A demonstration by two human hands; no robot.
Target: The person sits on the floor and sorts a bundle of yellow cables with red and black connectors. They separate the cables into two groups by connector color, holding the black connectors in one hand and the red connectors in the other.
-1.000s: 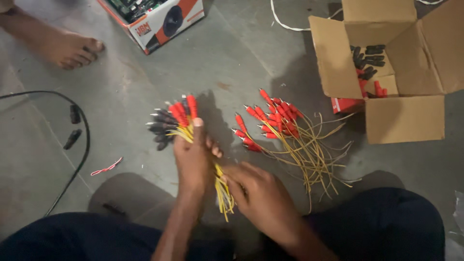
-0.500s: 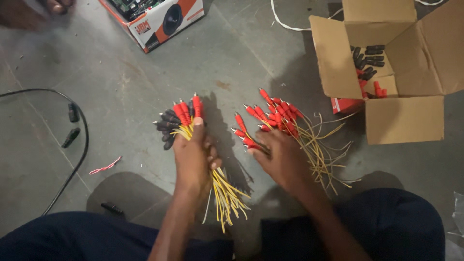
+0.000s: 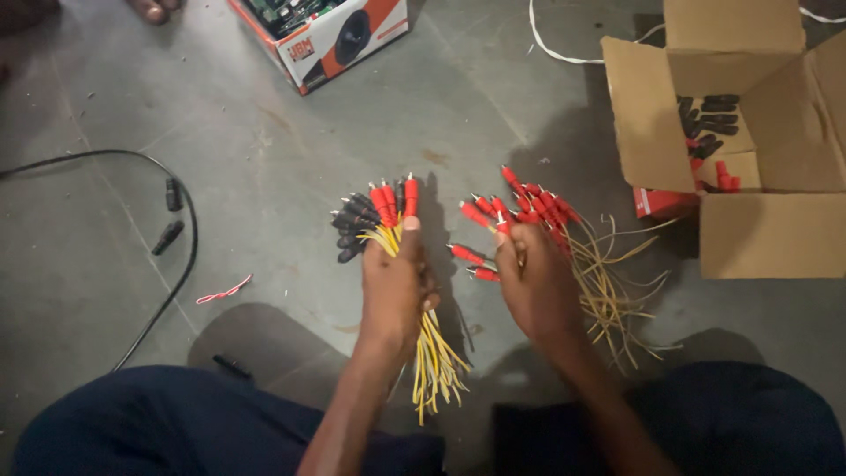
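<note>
My left hand (image 3: pixel 395 286) grips a bundle of yellow wires (image 3: pixel 434 361) tipped with red and black plugs (image 3: pixel 374 216) that fan out above my thumb. The wire tails hang down below the fist. My right hand (image 3: pixel 533 282) rests on a loose pile of red-tipped yellow wires (image 3: pixel 599 273) lying on the grey floor (image 3: pixel 264 176). Its fingers pinch one red plug (image 3: pixel 504 225) at the pile's near edge.
An open cardboard box (image 3: pixel 749 211) with red and black plugs inside stands at the right. A printed carton (image 3: pixel 326 40) sits at the top, beside someone's foot (image 3: pixel 154 9). A black cable (image 3: pixel 167 220) curves at the left, a white cord (image 3: pixel 573 53) at the top.
My right hand left the bundle's tails, reached right to the floor pile and closed its fingers on a red plug. The left hand kept its bundle. The other person's foot withdrew toward the top edge.
</note>
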